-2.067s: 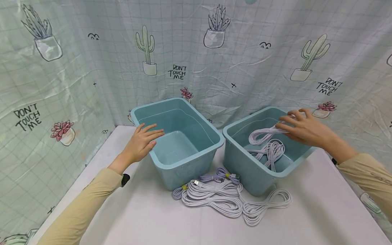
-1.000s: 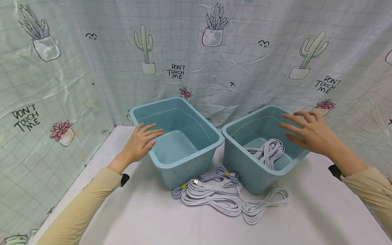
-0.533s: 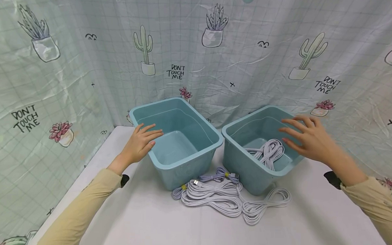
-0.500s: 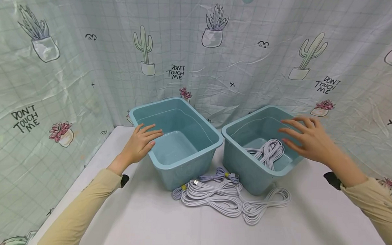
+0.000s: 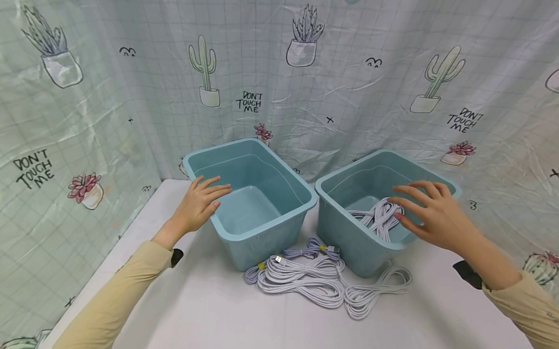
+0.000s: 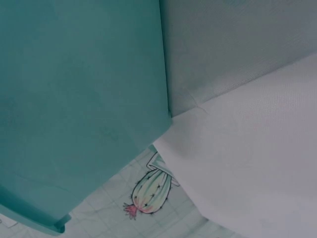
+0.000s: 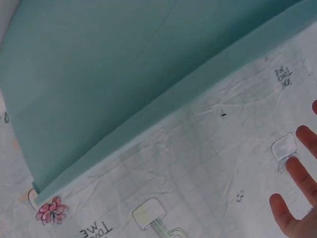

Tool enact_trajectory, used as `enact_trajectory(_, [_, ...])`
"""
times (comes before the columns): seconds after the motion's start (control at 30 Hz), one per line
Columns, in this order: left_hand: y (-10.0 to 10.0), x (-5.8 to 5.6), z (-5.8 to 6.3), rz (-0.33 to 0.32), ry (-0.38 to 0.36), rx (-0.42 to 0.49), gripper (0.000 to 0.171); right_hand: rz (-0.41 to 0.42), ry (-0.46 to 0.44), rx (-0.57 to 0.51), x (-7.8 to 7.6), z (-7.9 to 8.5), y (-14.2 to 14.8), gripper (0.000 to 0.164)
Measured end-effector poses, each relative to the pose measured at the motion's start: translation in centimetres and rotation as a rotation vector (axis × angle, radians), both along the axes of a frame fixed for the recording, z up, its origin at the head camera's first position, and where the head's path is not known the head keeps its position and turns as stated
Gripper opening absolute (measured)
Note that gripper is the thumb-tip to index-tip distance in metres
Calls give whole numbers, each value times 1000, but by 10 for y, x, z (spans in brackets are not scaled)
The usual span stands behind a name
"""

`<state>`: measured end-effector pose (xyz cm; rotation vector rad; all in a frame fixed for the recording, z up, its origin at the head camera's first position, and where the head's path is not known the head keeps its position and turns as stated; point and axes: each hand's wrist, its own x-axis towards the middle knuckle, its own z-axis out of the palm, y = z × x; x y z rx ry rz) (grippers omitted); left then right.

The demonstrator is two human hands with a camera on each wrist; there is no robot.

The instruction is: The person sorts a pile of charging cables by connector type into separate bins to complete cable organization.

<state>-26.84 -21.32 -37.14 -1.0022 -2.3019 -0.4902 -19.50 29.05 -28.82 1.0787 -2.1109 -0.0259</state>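
My left hand (image 5: 199, 205) rests at the left rim of the left blue-green plastic bin (image 5: 268, 233), fingers extended over its edge. That bin has nothing inside. My right hand (image 5: 439, 218) hovers over the near right side of the second bin (image 5: 344, 243), fingers loosely spread and holding nothing. Inside lie bundled white cables (image 5: 380, 215), partly hidden by the fingertips. The left wrist view shows only the bin's outer wall (image 6: 79, 99), without the hand. In the right wrist view, fingers (image 7: 302, 178) show apart from the bin's rim.
In front of the bins on the white table (image 5: 237, 317) lie a large white cable coil (image 5: 299, 280), a figure-eight white cable (image 5: 365, 295) and purple cables (image 5: 311, 249) with yellow ties. A cactus-print curtain (image 5: 274, 56) hangs close behind the bins.
The white cable bundle once held by my right hand above the right bin has left its grip. The emptied hand then lowered toward the near rim. My left hand stayed put.
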Motion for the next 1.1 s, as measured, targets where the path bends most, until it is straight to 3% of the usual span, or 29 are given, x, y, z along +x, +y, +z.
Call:
enact_trajectory(0.2, [0,2,1,-8,2,6,42,8,-11,-14,13,-10,-14,46])
enact_trajectory(0.43, [0,1,0,5,4,7,54,14,-17,-16,26,-22,-32,46])
enact_trajectory(0.7, [1,0,1,4,7,3,65,115,21,-36,39,-37,-52,39])
enact_trajectory(0.93, [2,1,2,1,8,13,68,47,-34,66,52,-57,-55,45])
enact_trajectory(1.1, [2,1,2,-2,-2,16,67,53,-48,83,56,-67,-58,44])
